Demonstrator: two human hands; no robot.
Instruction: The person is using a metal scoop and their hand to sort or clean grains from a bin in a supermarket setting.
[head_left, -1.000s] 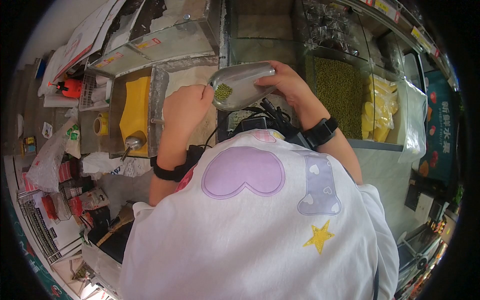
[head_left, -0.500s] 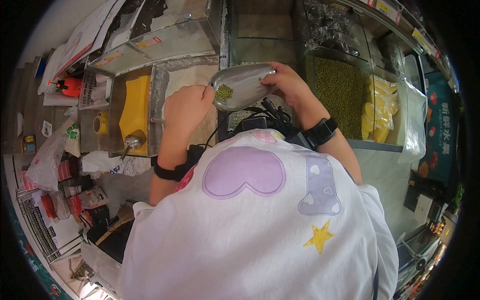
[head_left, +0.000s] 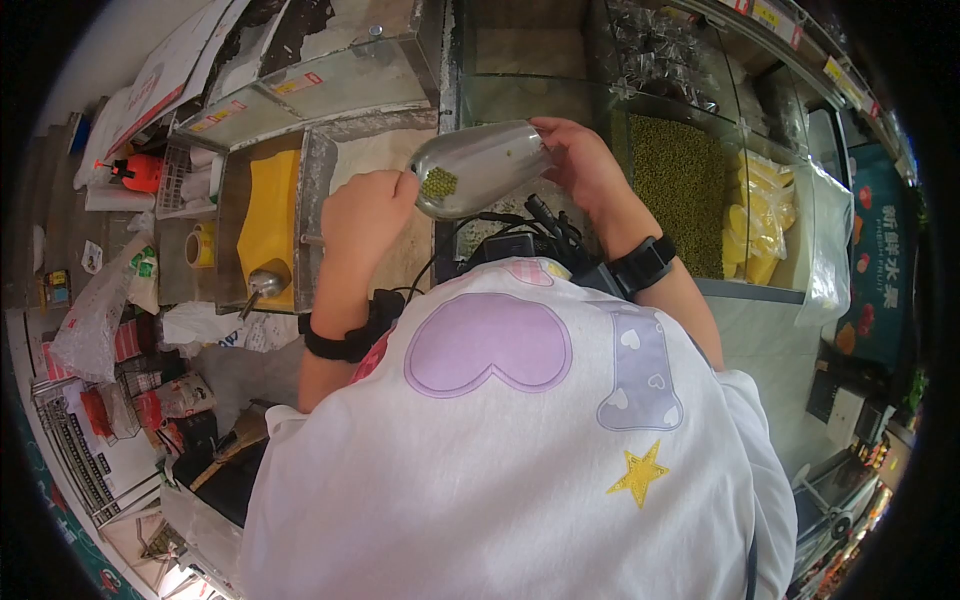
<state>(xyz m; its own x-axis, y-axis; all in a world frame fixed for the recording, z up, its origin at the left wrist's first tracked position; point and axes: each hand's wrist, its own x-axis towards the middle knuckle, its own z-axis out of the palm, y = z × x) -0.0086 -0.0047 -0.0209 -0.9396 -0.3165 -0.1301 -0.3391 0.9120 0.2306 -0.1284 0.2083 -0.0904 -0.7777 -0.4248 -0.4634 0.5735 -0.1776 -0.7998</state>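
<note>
Scoop held at chest height over the counter, both my hands on or at it.

My right hand (head_left: 585, 165) has its fingers wrapped round the wide end of the metal scoop (head_left: 485, 165), which lies tilted with a small heap of green beans (head_left: 438, 183) near its lip. My left hand (head_left: 365, 212) is curled, fingertips at that lip; I cannot tell whether they pinch anything. The bin of green beans (head_left: 680, 190) sits just right of the scoop.

- steel scoop (head_left: 480, 168): silver-grey, glossy
- mung beans (head_left: 438, 183) in scoop: green
- T-shirt (head_left: 520, 450): white; lilac heart and sock prints, yellow star
- wrist strap (head_left: 643, 263): black
- bean bin (head_left: 683, 190): olive green
- flour bin (head_left: 270, 215): yellow
- tape roll (head_left: 202, 250): cream
</note>
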